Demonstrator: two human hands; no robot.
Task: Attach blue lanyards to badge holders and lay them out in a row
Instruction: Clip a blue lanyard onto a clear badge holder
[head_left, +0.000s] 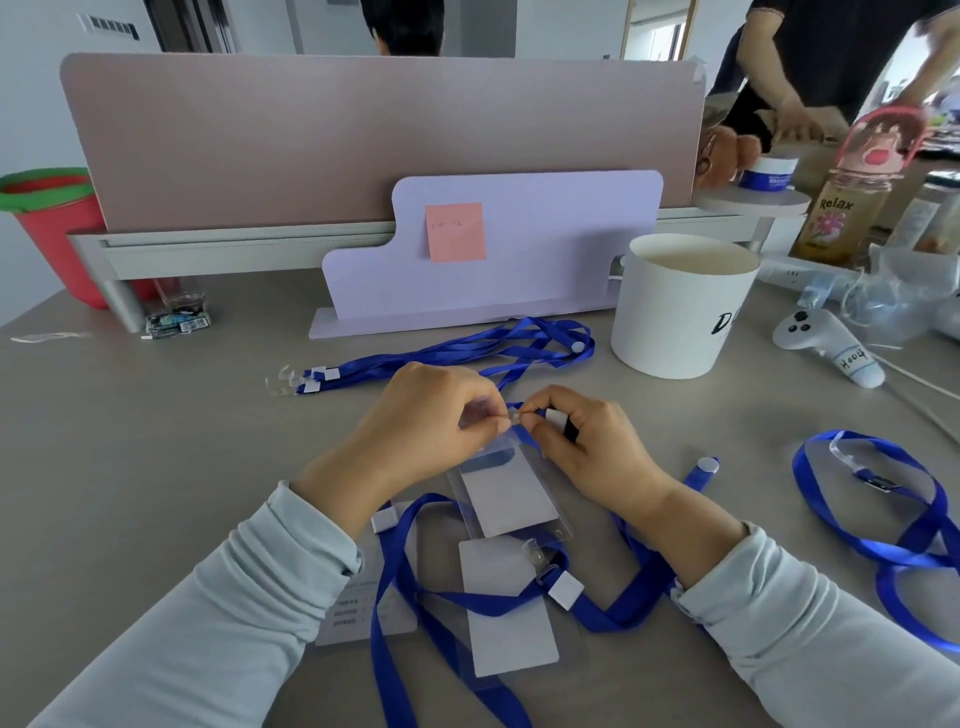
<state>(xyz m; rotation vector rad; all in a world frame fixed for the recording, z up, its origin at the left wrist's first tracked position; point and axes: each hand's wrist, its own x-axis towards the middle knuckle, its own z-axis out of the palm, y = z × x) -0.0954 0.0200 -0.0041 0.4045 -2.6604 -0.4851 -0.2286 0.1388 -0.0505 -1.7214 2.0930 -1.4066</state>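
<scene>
Right now, in the head view, your left hand pinches the top edge of a clear badge holder and your right hand pinches a lanyard clip at that same edge, fingertips close together mid-table. Just nearer, between your sleeves, a second badge holder lies flat with a blue strap across it. A loose lanyard loops at the right and a lanyard bundle lies farther out beside the white cup, while grey tabletop runs wide toward the left edge.
</scene>
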